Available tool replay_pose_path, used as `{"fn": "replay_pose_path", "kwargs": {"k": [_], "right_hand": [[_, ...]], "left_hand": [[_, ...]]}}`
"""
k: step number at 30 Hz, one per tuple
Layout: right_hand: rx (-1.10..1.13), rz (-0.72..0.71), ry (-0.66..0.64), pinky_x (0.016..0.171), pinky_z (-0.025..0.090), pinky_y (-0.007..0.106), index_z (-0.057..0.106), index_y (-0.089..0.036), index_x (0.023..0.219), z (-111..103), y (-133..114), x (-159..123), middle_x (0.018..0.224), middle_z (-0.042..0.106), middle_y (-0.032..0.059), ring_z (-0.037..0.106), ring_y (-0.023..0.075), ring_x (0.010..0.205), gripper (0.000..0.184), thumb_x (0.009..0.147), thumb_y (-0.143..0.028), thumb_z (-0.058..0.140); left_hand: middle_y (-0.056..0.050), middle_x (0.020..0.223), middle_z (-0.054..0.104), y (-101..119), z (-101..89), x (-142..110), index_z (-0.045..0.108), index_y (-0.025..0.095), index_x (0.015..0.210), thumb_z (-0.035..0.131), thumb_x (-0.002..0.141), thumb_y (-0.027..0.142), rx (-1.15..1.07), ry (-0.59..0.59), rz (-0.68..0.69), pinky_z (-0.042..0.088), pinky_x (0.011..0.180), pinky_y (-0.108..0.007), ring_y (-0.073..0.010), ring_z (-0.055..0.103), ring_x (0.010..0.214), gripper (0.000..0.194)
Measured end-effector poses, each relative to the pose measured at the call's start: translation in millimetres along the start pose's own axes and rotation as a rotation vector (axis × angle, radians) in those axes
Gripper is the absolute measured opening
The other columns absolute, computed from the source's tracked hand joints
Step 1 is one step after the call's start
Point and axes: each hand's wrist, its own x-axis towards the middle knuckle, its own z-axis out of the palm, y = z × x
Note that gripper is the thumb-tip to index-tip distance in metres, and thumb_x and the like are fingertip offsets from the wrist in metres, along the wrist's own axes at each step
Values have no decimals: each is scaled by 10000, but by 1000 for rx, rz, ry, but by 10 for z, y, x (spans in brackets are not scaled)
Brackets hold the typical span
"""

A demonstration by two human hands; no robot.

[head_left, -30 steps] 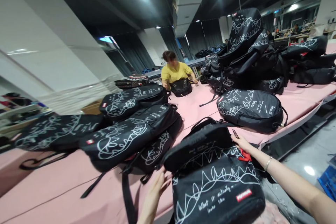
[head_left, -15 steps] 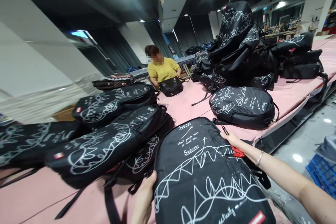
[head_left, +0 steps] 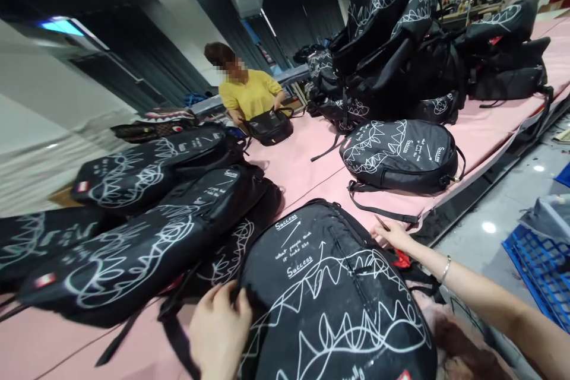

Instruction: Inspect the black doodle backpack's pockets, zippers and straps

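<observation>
Black backpack (head_left: 329, 291), white scribble print

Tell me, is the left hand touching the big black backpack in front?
Touching. The head view shows the left hand with its fingers curled over the left edge of the backpack, pressed right against the black fabric with no gap.

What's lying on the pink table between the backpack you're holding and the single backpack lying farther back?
In the head view, between the held backpack and the single backpack, a loose black strap crosses the bare pink table.
</observation>
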Motion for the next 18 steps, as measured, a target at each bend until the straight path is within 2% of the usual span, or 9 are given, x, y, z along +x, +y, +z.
{"fn": "replay_pose_path", "kwargs": {"k": [1,3,4,6,7,9,11,13,18], "right_hand": [[13,16,-35,495,424,214,643,-132,719,-24,43,-41,697,649,39,565,142,614,249,665,-375,649],[50,45,-87,512,412,196,635,-143,686,-36,105,-110,666,629,3,542,113,596,204,613,-322,700],[72,64,-105,482,390,186,626,-147,688,-27,122,-134,621,602,-17,512,93,545,205,601,-312,710],[119,114,-140,378,293,172,590,-152,680,11,126,-154,476,483,-66,385,56,397,233,601,-336,710],[145,137,-154,342,231,170,563,-158,671,37,117,-151,421,402,-92,305,41,348,257,606,-364,702],[200,161,-161,319,145,167,495,-175,654,94,92,-123,383,286,-124,197,26,316,318,611,-428,682],[253,159,-134,319,125,161,434,-189,648,150,77,-77,387,264,-133,168,18,318,381,600,-486,668],[288,150,-102,319,130,156,402,-195,652,198,92,-35,392,271,-132,167,14,320,426,597,-540,647],[395,189,7,300,145,151,421,-189,652,256,279,-23,401,281,-119,183,14,303,510,581,-665,588]], "left_hand": [[-164,1051,614,206,-42,59,594,124,986,371,813,336,-47,-11,94,467,792,-406,-294,577,964,353],[-102,993,646,678,-100,138,590,159,979,365,834,336,-214,-194,270,467,800,-338,-222,605,887,321],[-74,992,653,928,-117,149,586,183,986,361,845,338,-270,-296,377,465,800,-313,-199,603,887,308],[-65,1045,639,1410,-124,119,578,196,1025,343,865,299,-259,-468,679,433,851,-307,-184,571,958,302],[-49,1052,637,1624,-111,89,583,218,1029,381,855,296,-244,-496,750,414,874,-305,-180,555,981,278],[-45,991,653,1964,-47,32,610,234,975,469,816,347,-194,-505,788,421,846,-323,-199,554,966,241],[-81,885,663,2174,51,-6,641,197,847,549,752,412,-125,-505,778,442,776,-365,-246,569,906,252],[-113,837,660,2272,146,-37,643,160,800,610,697,400,-68,-497,733,454,716,-377,-270,582,847,263],[-147,822,652,2267,252,-153,637,109,820,524,744,262,-38,-474,656,459,677,-363,-265,590,805,205]]}}
